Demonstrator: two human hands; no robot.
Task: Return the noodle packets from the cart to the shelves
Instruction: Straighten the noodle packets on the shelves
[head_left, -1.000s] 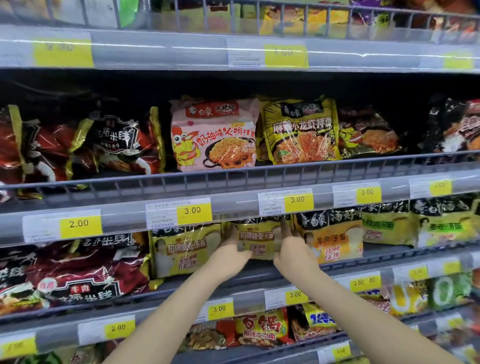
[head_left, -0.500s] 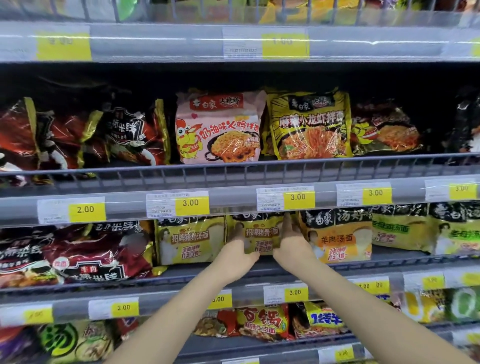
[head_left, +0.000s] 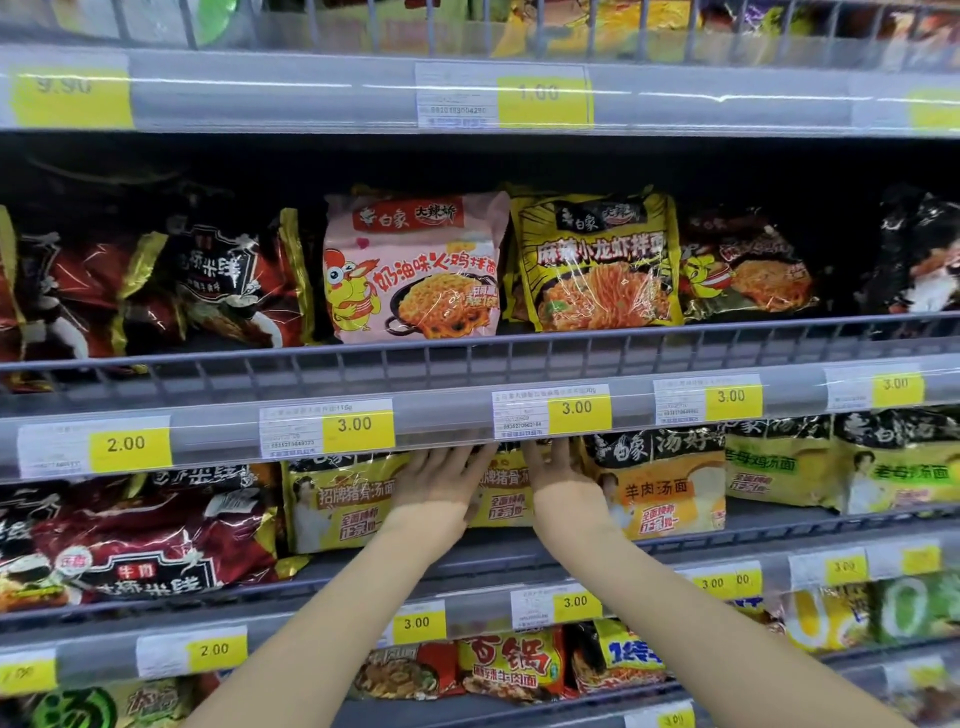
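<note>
grey shop shelf (head_left: 675, 545), yellow noodle packet (head_left: 501, 499) between both hands, grip seemingly flat

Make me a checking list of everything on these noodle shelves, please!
Surface: grey wire-fronted shelf, yellow price tags.
Job's things: yellow noodle packet upright on that shelf, between both hands.
Clutter: pink chicken noodle packet and yellow crayfish noodle packet on the shelf above; dark red packets at left.
Grips: left hand and right hand flank the packet, fingers straight.
Cables: nothing seen.
Surroundings: more stocked shelves; cart not in view.
</note>
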